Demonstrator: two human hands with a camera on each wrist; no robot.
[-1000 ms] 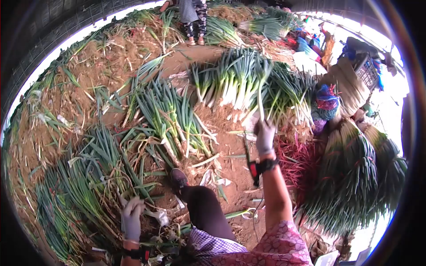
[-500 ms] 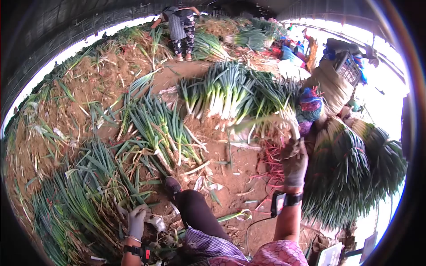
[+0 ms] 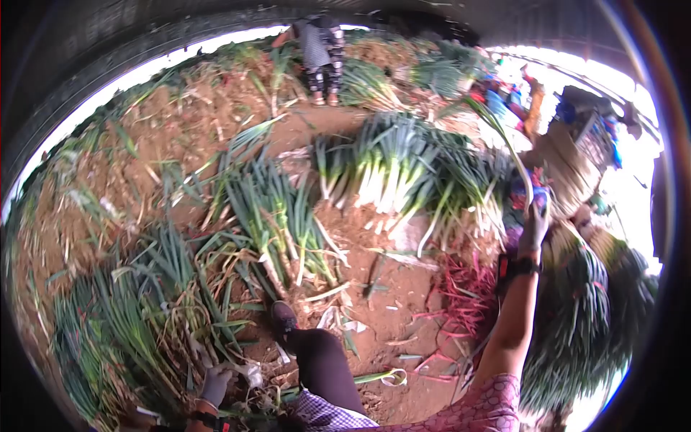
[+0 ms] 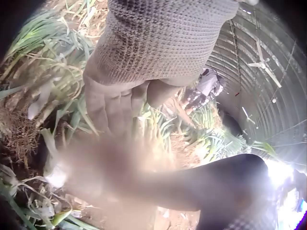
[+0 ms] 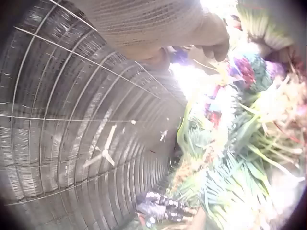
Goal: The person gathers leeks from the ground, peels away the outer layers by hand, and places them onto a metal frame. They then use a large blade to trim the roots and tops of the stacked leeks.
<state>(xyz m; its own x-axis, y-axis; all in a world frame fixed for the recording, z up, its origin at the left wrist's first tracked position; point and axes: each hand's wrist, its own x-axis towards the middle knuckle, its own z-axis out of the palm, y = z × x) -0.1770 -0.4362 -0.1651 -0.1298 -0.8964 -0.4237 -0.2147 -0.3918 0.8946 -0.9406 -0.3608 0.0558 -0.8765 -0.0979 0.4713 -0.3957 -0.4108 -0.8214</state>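
Our gloved left hand (image 3: 215, 386) is down low among the untrimmed green onions (image 3: 137, 317) heaped just beside and ahead of it; the fingers reach into the stalks, but we cannot tell whether they clasp one. Between our hands lie our dark trouser leg (image 3: 324, 363) and bare soil (image 3: 392, 288) strewn with peelings. Our right hand (image 3: 534, 225) is raised, clenched around the base of a single green onion (image 3: 504, 140) whose leaves arch up and away above it. Bundled onions (image 3: 583, 317) lie just beneath that arm.

right hand (image 3: 534, 225) raised; left hand (image 3: 214, 385) low
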